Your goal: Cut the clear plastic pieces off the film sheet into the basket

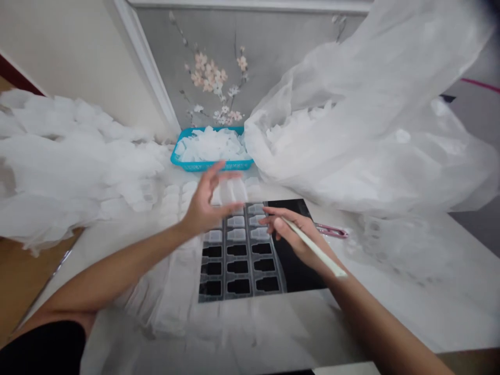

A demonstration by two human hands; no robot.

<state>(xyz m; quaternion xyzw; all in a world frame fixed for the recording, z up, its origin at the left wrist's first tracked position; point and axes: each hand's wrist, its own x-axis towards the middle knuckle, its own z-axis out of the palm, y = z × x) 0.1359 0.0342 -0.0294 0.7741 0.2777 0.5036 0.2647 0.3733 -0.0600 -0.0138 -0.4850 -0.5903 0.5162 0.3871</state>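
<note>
My left hand (207, 203) is open, fingers spread, above the top of a grey moulded grid (239, 260) lying on a black board (299, 271). Beside its fingers stand clear plastic pieces (230, 191). Small translucent plastic caps (236, 222) fill the upper grid cells, while the lower cells show dark and bare. My right hand (291, 234) grips a slender pale stick (316, 247), its fingertips just over the caps at the grid's right side. Whether either hand touches a cap, I cannot tell.
A teal plastic basket (211, 151) heaped with clear plastic pieces stands beyond the grid. Large piles of translucent plastic (58, 156) (363, 130) rise left and right on the white table (250, 333). Pink-handled scissors (332, 230) lie right of the board. A floral wall panel (250, 62) stands behind.
</note>
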